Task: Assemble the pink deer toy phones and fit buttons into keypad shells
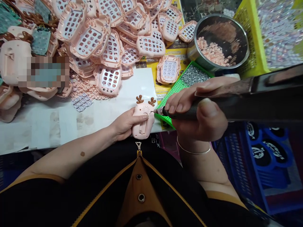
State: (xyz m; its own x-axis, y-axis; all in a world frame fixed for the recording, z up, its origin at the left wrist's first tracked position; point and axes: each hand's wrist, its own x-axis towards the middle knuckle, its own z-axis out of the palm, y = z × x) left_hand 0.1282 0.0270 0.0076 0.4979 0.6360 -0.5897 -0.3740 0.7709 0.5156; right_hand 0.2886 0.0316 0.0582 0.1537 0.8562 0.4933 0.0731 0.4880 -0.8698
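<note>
My left hand (124,124) is closed around a pink toy phone (142,121) with brown antlers, holding it back side up at the table's near edge. My right hand (199,118) grips a black electric screwdriver (187,112) lying level. Its bit tip touches the upper right of the toy's back, near the speaker holes. A thin bracelet circles my right wrist.
A big heap of pink front shells (101,34) with key holes covers the far table. A metal bowl (221,64) holds small pink buttons. A green tray (193,75) holds screws. A yellow basket (254,34) stands far right, blue crates (265,157) lower right.
</note>
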